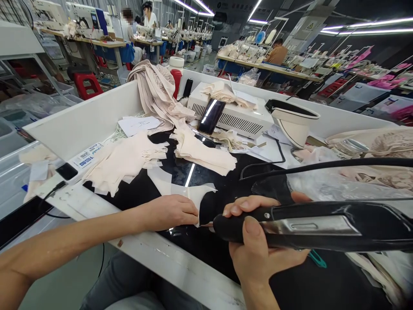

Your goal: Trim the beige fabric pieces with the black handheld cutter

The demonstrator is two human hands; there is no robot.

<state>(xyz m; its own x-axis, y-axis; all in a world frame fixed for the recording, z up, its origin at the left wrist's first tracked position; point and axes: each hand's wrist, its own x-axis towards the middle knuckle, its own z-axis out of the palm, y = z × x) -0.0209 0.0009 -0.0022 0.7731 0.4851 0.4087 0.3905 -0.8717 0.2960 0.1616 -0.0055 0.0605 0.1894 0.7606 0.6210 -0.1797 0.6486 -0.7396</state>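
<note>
My right hand (258,245) is wrapped round a black hand-held tool (309,226) with a silver panel. Its narrow metal tip points left, close to my left hand (176,212). The fingers of my left hand are pressed together on the edge of a thin, pale fabric piece (193,192), which lies on the glossy black work surface (222,189). I cannot tell whether the tip touches the fabric. Farther back lie a stack of cream fabric pieces (204,151) and a spread pile of cream cut pieces (125,159) to its left.
A white vented box (230,112) with a phone (211,116) leaning on it stands at the back. A black cable (348,162) crosses above the tool. White side walls (93,107) border the table. Plastic bags (348,185) and a glass jar (353,146) are at right.
</note>
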